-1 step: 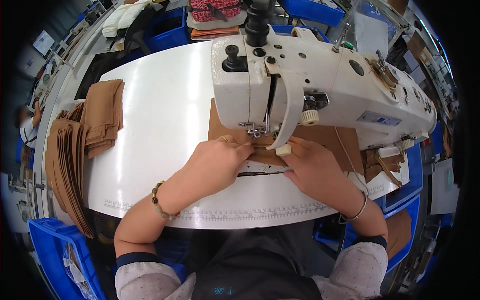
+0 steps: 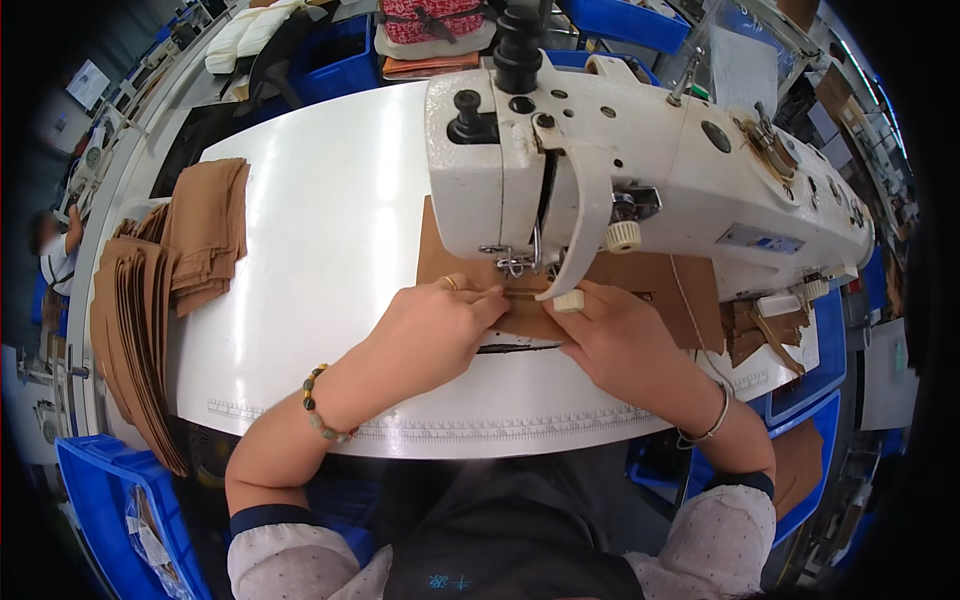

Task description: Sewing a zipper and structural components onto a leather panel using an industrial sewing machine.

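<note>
A brown fabric piece (image 2: 690, 290) lies under the head of a white sewing machine (image 2: 640, 150). My left hand (image 2: 435, 325) is closed, its fingertips gripping the piece just left of the presser foot (image 2: 515, 266). On the right of the foot, my right hand (image 2: 620, 335) has its fingers curled onto the same piece, with the thumb at its near edge. A dark slit-like strip (image 2: 530, 295) runs across the fabric between the hands. The machine's curved white guard and a pale knob (image 2: 568, 301) partly hide the right fingertips.
Stacked brown pieces (image 2: 140, 300) hang over the left edge of the white table (image 2: 320, 200). Brown scraps (image 2: 765, 330) lie at the right. Blue bins (image 2: 110, 490) stand around the table. A ruler strip (image 2: 480, 430) follows the near edge. Another person (image 2: 58, 250) is at far left.
The brown fabric has come slightly nearer to me between my hands, covering more of the metal plate below. My right hand has shifted a little left; my left hand has barely moved.
</note>
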### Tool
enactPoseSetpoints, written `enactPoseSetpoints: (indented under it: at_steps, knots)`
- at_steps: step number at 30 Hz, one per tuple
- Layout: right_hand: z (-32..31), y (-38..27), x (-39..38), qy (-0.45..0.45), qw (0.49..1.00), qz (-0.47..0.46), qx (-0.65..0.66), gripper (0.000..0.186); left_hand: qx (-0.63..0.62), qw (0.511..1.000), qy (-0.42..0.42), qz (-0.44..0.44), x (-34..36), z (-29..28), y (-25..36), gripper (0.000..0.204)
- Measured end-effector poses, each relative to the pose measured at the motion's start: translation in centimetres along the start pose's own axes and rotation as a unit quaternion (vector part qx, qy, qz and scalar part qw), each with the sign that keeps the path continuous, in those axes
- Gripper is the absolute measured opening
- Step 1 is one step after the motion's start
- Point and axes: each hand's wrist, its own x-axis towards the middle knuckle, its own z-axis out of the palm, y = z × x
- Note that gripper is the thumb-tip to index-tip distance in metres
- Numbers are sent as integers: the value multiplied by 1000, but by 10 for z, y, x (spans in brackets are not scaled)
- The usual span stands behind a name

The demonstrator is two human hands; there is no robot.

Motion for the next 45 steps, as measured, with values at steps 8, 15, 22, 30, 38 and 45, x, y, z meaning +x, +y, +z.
enactPoseSetpoints:
  at_steps: [8,15,22,30,38,45]
  knots:
    - [22,0,20,5,1000,-2,1,46,56,992,111,30,-4,11,-12,12]
    - [14,8,32,80,994,19,72,28,21,998,59,6,15,-5,-29,6]
    - [23,2,34,135,989,-29,-58,25,-26,995,88,29,15,-3,-32,7]
    - [33,7,33,110,989,10,-96,24,-4,990,124,62,11,5,-34,6]
    - [32,5,30,101,992,21,-79,29,31,996,73,35,15,4,-36,14]
    - [38,9,27,89,986,32,-136,31,24,995,87,35,14,6,-33,12]
